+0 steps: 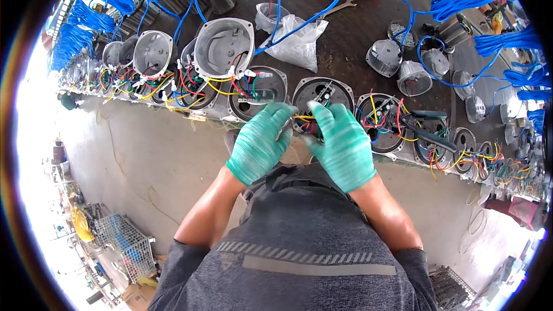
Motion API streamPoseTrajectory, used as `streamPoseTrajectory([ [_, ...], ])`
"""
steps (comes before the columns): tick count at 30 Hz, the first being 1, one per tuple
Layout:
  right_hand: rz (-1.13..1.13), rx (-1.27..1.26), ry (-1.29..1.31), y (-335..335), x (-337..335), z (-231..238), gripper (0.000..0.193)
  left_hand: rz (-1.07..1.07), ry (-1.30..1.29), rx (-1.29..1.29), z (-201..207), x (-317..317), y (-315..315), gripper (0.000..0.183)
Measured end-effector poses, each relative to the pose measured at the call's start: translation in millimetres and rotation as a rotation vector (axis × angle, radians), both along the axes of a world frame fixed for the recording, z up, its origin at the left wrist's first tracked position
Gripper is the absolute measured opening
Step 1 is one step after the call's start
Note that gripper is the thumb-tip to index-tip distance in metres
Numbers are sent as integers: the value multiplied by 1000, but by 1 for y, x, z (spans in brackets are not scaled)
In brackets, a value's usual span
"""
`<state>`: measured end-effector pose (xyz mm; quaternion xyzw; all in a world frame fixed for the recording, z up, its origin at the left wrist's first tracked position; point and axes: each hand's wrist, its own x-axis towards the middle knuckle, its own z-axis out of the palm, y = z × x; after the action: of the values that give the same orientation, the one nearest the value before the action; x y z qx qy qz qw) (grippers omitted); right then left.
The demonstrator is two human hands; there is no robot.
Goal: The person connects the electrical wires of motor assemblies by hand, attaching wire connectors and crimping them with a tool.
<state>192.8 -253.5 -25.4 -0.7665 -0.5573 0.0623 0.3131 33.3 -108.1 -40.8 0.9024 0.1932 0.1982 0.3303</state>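
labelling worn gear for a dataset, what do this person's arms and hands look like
The left hand and right hand wear matching green gloves with paler, whitish streaks, ending around the wrists. The forearms are bare from there up to short, dark grey sleeves, which end near the elbows.

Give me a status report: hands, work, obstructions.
Left hand and right hand gloved, close together, grip unclear. Yellow wires between them, near side of round housing. Black-handled tool to the right, apart from both hands.
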Motion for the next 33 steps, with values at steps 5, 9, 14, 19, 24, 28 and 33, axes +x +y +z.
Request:
streamPoseTrajectory([
  [5,9,140,0,13,13,1,23,-13,10,45,-8,2,4,47],
  [9,-51,92,505,5,27,13,20,-43,126,206,-7,9,10,39],
  [14,-129,-98,711,1,35,22,21,-121,217,338,-10,16,18,26],
  [19,-184,-85,934,-2,42,21,10,-105,285,400,-11,14,20,16],
  [24,-187,-60,1028,-4,46,38,15,-44,231,58,-2,-2,8,18],
  [28,-159,196,1013,-9,37,39,16,67,-1,36,-12,-3,8,26],
  [33,-62,149,900,-37,24,20,22,19,92,242,-10,2,16,35],
])
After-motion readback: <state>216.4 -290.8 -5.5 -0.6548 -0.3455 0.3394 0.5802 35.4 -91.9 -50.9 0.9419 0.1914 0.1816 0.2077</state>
